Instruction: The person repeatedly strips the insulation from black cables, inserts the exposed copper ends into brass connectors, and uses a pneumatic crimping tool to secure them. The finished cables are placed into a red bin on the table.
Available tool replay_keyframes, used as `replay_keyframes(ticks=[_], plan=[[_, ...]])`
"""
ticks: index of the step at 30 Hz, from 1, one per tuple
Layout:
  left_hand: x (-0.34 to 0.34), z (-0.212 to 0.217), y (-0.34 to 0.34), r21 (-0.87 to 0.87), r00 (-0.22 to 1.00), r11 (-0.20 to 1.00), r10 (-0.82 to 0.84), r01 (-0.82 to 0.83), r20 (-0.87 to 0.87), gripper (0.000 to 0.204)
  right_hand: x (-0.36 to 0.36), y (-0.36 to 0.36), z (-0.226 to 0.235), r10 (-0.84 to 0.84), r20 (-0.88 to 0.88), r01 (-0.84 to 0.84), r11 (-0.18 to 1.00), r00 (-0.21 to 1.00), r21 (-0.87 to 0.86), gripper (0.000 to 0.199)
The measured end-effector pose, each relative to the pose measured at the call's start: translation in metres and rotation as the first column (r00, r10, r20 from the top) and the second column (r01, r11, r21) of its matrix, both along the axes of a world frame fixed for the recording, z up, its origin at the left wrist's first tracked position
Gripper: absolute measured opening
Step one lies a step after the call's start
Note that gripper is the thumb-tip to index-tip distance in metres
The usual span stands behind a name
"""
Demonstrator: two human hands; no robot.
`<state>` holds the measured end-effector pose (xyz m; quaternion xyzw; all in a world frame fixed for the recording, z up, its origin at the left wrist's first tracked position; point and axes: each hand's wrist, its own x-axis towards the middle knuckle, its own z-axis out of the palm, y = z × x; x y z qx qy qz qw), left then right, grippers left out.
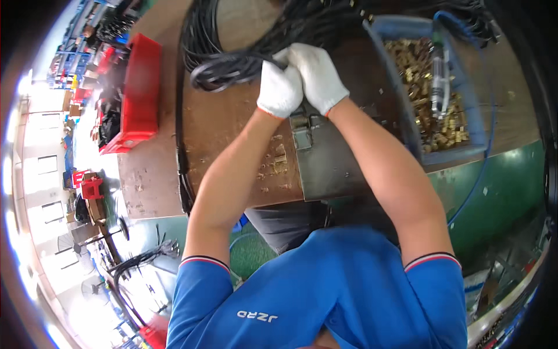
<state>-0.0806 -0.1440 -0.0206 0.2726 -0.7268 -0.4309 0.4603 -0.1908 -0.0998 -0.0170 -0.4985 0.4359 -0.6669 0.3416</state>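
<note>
Both of my hands wear white knitted gloves and meet over the far middle of the brown workbench. My left hand (280,90) is closed at the end of a looped bundle of black cable (226,68), which runs off to its left. Pressed against it, my right hand (317,75) is closed too; whatever its fingers hold is hidden by the gloves. Just below the hands, a small metal fixture (301,132) sits at the edge of a dark metal plate (334,168) on the bench.
On the right stands a blue bin (414,125) full of small brass fittings (450,131), with an air gun-like clear tool (440,78) lying on them. A blue hose (493,116) hangs past it. At left is a red crate (141,87) of black parts. More coiled cable (200,29) lies at the back.
</note>
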Motion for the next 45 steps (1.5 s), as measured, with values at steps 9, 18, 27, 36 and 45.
replay_keyframes(ticks=[9, 18, 27, 36, 45], plan=[[0.000, -0.001, -0.018, 0.329, 0.999, 0.944, -0.003, 0.018, -0.046, 0.029, 0.001, -0.016, -0.007, 0.031, 0.072, -0.038, 0.996, 0.997, 0.085, 0.040], [0.002, -0.012, -0.004, 0.252, 0.991, 0.967, 0.069, -0.039, -0.113, 0.025, -0.002, -0.005, 0.007, 0.082, -0.056, -0.069, 0.977, 0.995, 0.200, 0.037], [0.073, 0.047, 0.080, 0.779, 0.806, 0.616, 0.400, 0.116, -0.436, 0.060, 0.008, 0.104, 0.027, -0.111, 0.129, 0.082, 0.974, 0.985, 0.209, 0.045], [0.077, 0.032, 0.130, 0.716, 0.622, 0.383, 0.356, 0.583, -0.697, 0.065, 0.047, 0.150, 0.063, 0.073, -0.377, -0.062, 0.997, 0.923, 0.042, 0.051], [0.075, 0.027, 0.131, 0.652, 0.564, 0.264, 0.340, 0.711, -0.753, 0.071, 0.057, 0.142, 0.067, -0.005, -0.498, -0.008, 1.000, 0.867, -0.024, 0.043]])
